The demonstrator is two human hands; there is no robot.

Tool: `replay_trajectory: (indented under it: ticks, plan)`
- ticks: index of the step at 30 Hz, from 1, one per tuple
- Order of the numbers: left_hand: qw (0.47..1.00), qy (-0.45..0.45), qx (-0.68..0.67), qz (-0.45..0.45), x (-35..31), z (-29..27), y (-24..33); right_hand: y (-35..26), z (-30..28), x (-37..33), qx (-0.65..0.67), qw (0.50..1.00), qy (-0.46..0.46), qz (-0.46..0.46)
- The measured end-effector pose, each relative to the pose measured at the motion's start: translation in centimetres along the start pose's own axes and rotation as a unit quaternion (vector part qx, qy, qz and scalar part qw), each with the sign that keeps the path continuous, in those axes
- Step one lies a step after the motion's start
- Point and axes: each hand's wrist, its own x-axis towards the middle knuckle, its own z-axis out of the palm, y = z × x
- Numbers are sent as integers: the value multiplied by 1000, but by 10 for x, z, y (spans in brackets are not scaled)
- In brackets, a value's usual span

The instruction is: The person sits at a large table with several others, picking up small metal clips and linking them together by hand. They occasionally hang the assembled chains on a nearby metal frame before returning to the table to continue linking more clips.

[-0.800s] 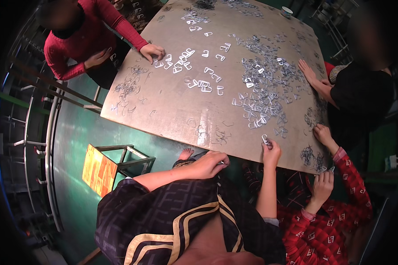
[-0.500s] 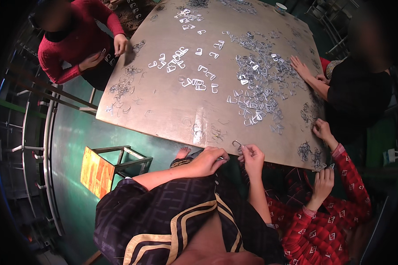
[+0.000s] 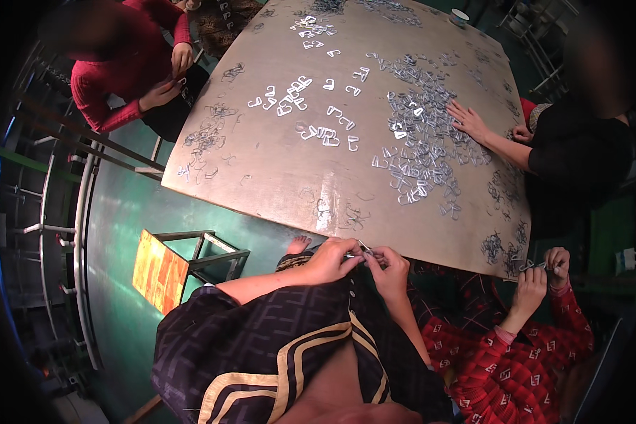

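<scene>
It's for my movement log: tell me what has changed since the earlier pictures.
The right hand carried a small metal piece leftward to the left hand. Among co-workers, a plain red-sleeved hand left the table; a patterned-sleeved hand moved off the table toward its partner; the black-clad person's hand moved left over the metal hooks. The left hand and wooden stool stayed put.

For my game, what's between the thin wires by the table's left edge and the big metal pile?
In the head view, loose shiny hook-shaped pieces lie scattered there, with bare tabletop around them.
</scene>
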Motion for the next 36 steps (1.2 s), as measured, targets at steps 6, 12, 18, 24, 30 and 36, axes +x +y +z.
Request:
replay_trajectory:
  ticks: [6,12,18,24,30,36]
  plan:
    - [995,65,49,-58,0,-30,-19,-5,-1,-6,-30,999,11,0]
    - [915,233,329,-31,23,-80,-96,-2,-3,-7,-48,999,-2,-1]
    - [891,163,418,-75,37,-87,-110,5,0,-9,-57,998,-27,-2]
    - [887,116,436,-101,56,-98,-103,6,2,-9,-13,1000,0,16]
    - [957,52,260,-116,52,-99,-78,10,5,-11,12,999,13,31]
    - [865,16,486,-123,31,-88,-84,7,10,-12,28,999,3,40]
